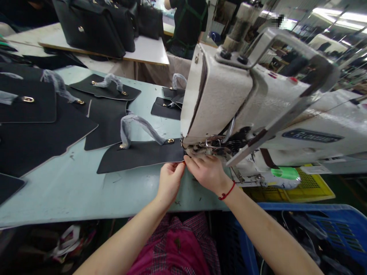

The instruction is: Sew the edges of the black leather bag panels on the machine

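Observation:
A black leather bag flap lies on the pale table, its right end beneath the head of a white sewing machine. On top of it stands a carry handle wrapped in clear plastic, with gold fittings. My left hand pinches the flap's near edge, thumb against fingers. Right beside it, my right hand has its fingers pressed together on the edge near the needle area. The fingertips of both hands almost meet. The needle itself is hidden behind the machine's parts and my right hand.
More black flaps with wrapped handles lie to the left and behind. Finished-looking black bags stand on a white board, near another person. A blue crate with black pieces and a yellow crate sit at right.

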`<state>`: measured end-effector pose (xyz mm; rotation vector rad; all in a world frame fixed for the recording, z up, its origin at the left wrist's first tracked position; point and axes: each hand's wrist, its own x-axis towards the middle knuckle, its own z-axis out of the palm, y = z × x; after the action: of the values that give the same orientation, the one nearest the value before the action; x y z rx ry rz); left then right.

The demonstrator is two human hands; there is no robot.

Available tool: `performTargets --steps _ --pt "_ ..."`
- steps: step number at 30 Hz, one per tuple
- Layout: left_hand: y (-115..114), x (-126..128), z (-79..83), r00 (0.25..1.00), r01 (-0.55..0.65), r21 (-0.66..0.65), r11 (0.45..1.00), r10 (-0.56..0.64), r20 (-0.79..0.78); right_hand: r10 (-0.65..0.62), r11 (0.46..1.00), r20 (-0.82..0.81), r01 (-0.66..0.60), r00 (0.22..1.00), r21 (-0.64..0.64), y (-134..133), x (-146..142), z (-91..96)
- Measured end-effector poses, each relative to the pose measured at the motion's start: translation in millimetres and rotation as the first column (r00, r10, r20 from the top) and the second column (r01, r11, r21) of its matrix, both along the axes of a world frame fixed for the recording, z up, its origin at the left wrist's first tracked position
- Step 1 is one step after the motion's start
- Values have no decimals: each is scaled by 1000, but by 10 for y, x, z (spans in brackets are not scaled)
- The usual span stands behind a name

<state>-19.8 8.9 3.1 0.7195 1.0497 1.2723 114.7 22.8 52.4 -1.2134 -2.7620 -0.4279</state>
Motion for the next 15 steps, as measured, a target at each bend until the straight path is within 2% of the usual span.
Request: performTargets --steps 5,9,15 --pt "39 26 21 999 -43 -15 999 43 -11 -68 997 -76 71 995 42 -20 -46 -78" --pt "60 32 -4 998 -60 -15 998 60 -35 -71 992 -112 82 991 96 -19 -84 -124" --pt "71 19 -4 997 -61 -13 998 60 -44 -94 992 -113 102 989 73 -6 -73 -197"
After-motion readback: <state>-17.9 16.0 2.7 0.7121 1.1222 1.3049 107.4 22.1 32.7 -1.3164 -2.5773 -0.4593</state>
